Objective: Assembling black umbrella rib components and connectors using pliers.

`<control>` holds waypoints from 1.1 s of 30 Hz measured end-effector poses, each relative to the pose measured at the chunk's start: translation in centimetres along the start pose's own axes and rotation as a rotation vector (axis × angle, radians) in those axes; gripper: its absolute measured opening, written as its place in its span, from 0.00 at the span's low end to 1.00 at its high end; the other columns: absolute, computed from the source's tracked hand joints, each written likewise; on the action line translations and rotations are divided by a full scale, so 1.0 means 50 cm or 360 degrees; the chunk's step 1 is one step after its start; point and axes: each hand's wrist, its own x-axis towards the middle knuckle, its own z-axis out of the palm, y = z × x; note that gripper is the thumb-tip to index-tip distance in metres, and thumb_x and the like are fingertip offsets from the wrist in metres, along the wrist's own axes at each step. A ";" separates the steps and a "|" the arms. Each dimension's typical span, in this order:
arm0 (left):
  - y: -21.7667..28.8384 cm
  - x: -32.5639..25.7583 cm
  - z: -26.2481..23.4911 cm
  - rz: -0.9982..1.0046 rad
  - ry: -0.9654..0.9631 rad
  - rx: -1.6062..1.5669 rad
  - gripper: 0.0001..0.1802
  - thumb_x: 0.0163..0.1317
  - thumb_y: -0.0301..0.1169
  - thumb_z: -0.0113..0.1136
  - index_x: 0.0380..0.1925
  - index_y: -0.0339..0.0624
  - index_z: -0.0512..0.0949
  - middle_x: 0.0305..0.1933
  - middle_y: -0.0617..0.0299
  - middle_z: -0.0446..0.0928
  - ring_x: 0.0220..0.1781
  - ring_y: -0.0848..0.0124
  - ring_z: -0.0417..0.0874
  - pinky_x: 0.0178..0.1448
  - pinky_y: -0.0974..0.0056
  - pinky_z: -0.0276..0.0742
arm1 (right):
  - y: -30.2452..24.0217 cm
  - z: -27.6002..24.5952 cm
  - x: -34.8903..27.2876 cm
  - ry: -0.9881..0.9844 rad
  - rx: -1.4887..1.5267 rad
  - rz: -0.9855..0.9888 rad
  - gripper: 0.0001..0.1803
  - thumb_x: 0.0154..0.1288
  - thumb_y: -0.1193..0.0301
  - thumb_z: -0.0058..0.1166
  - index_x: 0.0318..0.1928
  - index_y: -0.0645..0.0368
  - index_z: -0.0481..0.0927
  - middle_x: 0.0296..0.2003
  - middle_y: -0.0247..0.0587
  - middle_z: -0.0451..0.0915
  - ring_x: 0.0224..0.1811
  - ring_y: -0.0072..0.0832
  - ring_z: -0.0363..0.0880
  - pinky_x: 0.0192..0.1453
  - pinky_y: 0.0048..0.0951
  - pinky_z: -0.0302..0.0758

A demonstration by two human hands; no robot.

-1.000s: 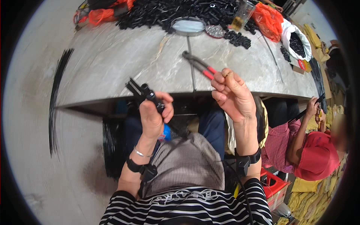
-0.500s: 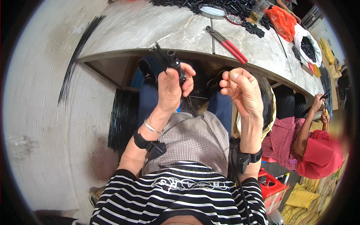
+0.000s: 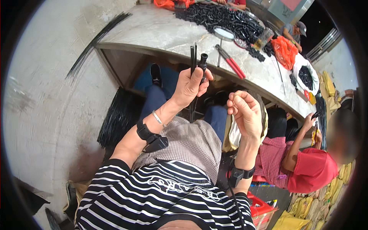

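My left hand (image 3: 190, 87) is raised in front of me, gripping a few thin black rods (image 3: 193, 57) that stick up from the fist, one capped with a small black tube piece (image 3: 203, 61). My right hand (image 3: 245, 113) is lifted beside it, fingers curled with the tips pinched together; whether something small sits between them I cannot tell. Both wrists wear black straps. Red-handled pliers (image 3: 230, 63) lie on the grey table (image 3: 153, 28) just beyond my hands.
A heap of black tube pieces (image 3: 222, 21) covers the far table, with a round mirror (image 3: 224, 33), orange bags (image 3: 285, 50) and a white bag of black parts (image 3: 304, 76). Bundles of black rods (image 3: 119, 119) lie on the floor at left. A person in a red cap (image 3: 310, 168) sits to my right.
My view has tilted up and both hands have risen. The left hand has turned the rods upright; the right hand's fingers have closed from spread to pinched.
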 end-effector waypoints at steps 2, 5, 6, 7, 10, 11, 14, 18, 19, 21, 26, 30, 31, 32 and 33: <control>0.007 0.012 0.002 0.0014 -0.0002 -0.0006 0.37 0.60 0.64 0.43 0.33 0.34 0.74 0.17 0.69 0.63 0.16 0.82 0.63 0.20 0.76 0.58 | -0.017 0.001 0.005 -0.0040 0.0042 -0.0022 0.08 0.64 0.76 0.55 0.42 0.67 0.77 0.36 0.42 0.79 0.35 0.25 0.80 0.36 0.24 0.80; 0.000 0.034 0.000 0.0003 -0.0006 0.0011 0.36 0.61 0.63 0.43 0.33 0.34 0.74 0.17 0.68 0.63 0.16 0.81 0.63 0.20 0.76 0.58 | -0.025 -0.002 0.026 -0.0099 0.0126 -0.0069 0.08 0.64 0.77 0.54 0.43 0.66 0.77 0.36 0.42 0.79 0.35 0.25 0.80 0.37 0.24 0.80; 0.003 0.037 0.002 0.0002 0.0020 0.0027 0.36 0.62 0.63 0.41 0.33 0.34 0.73 0.16 0.68 0.62 0.16 0.81 0.63 0.19 0.76 0.57 | -0.019 -0.004 0.030 -0.0090 0.0145 -0.0078 0.08 0.64 0.77 0.54 0.43 0.66 0.77 0.36 0.42 0.79 0.35 0.25 0.80 0.37 0.24 0.80; -0.004 0.040 0.000 -0.0011 0.0005 0.0040 0.36 0.62 0.63 0.41 0.33 0.34 0.73 0.16 0.68 0.62 0.16 0.81 0.63 0.19 0.76 0.57 | -0.010 -0.005 0.036 -0.0048 0.0160 -0.0096 0.08 0.65 0.76 0.53 0.43 0.66 0.77 0.36 0.40 0.78 0.34 0.25 0.79 0.38 0.24 0.80; -0.028 0.055 0.009 -0.0072 0.0082 0.0062 0.36 0.63 0.63 0.41 0.32 0.33 0.72 0.16 0.68 0.62 0.15 0.81 0.61 0.19 0.75 0.56 | 0.007 -0.029 0.056 0.0104 0.0101 -0.0150 0.10 0.69 0.73 0.49 0.46 0.66 0.76 0.32 0.37 0.77 0.32 0.23 0.78 0.38 0.25 0.79; -0.045 0.057 0.011 -0.0112 0.0085 0.0065 0.36 0.63 0.63 0.42 0.33 0.34 0.72 0.16 0.68 0.62 0.15 0.81 0.60 0.19 0.75 0.56 | 0.013 -0.046 0.055 0.0127 0.0075 -0.0086 0.10 0.69 0.73 0.49 0.45 0.66 0.76 0.30 0.36 0.77 0.30 0.23 0.78 0.37 0.25 0.79; -0.085 0.068 0.016 -0.0177 0.0084 -0.0014 0.35 0.63 0.63 0.42 0.30 0.36 0.71 0.15 0.68 0.60 0.14 0.81 0.58 0.17 0.74 0.55 | 0.036 -0.087 0.066 0.0236 0.0095 -0.0051 0.09 0.69 0.72 0.49 0.44 0.65 0.76 0.30 0.37 0.77 0.29 0.23 0.78 0.36 0.25 0.79; -0.117 0.089 0.003 -0.0242 0.0141 -0.0048 0.35 0.62 0.64 0.43 0.29 0.37 0.70 0.16 0.68 0.60 0.15 0.80 0.59 0.17 0.75 0.54 | 0.064 -0.115 0.101 0.0341 0.0247 0.0039 0.09 0.68 0.73 0.51 0.43 0.66 0.77 0.31 0.37 0.79 0.31 0.24 0.80 0.37 0.25 0.80; -0.124 0.093 -0.001 -0.0296 0.0105 -0.0031 0.36 0.61 0.65 0.42 0.29 0.38 0.70 0.16 0.68 0.60 0.15 0.80 0.59 0.18 0.75 0.54 | 0.067 -0.126 0.109 0.0316 0.0283 0.0042 0.09 0.67 0.73 0.52 0.43 0.67 0.78 0.33 0.39 0.80 0.33 0.25 0.81 0.37 0.25 0.80; -0.133 0.110 0.001 -0.0357 0.0105 0.0049 0.36 0.60 0.66 0.41 0.30 0.39 0.70 0.16 0.68 0.59 0.15 0.80 0.59 0.19 0.74 0.54 | 0.066 -0.141 0.126 0.0309 0.0328 0.0041 0.09 0.66 0.74 0.53 0.43 0.67 0.78 0.34 0.40 0.80 0.34 0.26 0.81 0.38 0.25 0.81; -0.188 0.126 0.001 -0.0489 0.0111 0.0085 0.37 0.59 0.68 0.40 0.31 0.40 0.68 0.15 0.68 0.58 0.15 0.78 0.58 0.19 0.73 0.54 | 0.098 -0.187 0.152 0.0413 0.0434 0.0181 0.09 0.66 0.75 0.53 0.44 0.67 0.77 0.36 0.45 0.81 0.37 0.30 0.83 0.40 0.27 0.82; -0.220 0.156 0.003 -0.0518 0.0105 0.0004 0.37 0.59 0.66 0.42 0.30 0.36 0.69 0.15 0.67 0.61 0.16 0.78 0.61 0.19 0.73 0.57 | 0.119 -0.224 0.174 0.0485 0.0477 0.0247 0.09 0.65 0.76 0.54 0.44 0.67 0.77 0.37 0.46 0.81 0.39 0.30 0.83 0.42 0.28 0.82; -0.221 0.164 0.008 -0.0560 0.0083 0.0063 0.38 0.57 0.69 0.42 0.30 0.40 0.68 0.15 0.68 0.58 0.15 0.78 0.58 0.20 0.73 0.55 | 0.117 -0.221 0.178 0.0564 0.0455 0.0237 0.09 0.64 0.76 0.55 0.43 0.67 0.78 0.36 0.44 0.81 0.37 0.28 0.82 0.40 0.26 0.81; -0.226 0.167 0.013 -0.0558 0.0103 0.0064 0.38 0.56 0.70 0.42 0.30 0.40 0.68 0.15 0.68 0.58 0.15 0.78 0.58 0.19 0.73 0.54 | 0.116 -0.226 0.186 0.0570 0.0293 0.0258 0.09 0.63 0.75 0.56 0.43 0.66 0.79 0.35 0.42 0.81 0.34 0.25 0.81 0.38 0.23 0.79; -0.226 0.164 0.000 -0.0639 0.0131 0.0018 0.37 0.56 0.70 0.41 0.30 0.42 0.69 0.15 0.69 0.57 0.14 0.77 0.58 0.19 0.73 0.52 | 0.116 -0.223 0.191 0.0594 0.0132 0.0279 0.10 0.62 0.74 0.57 0.42 0.66 0.79 0.34 0.40 0.81 0.31 0.21 0.79 0.36 0.20 0.77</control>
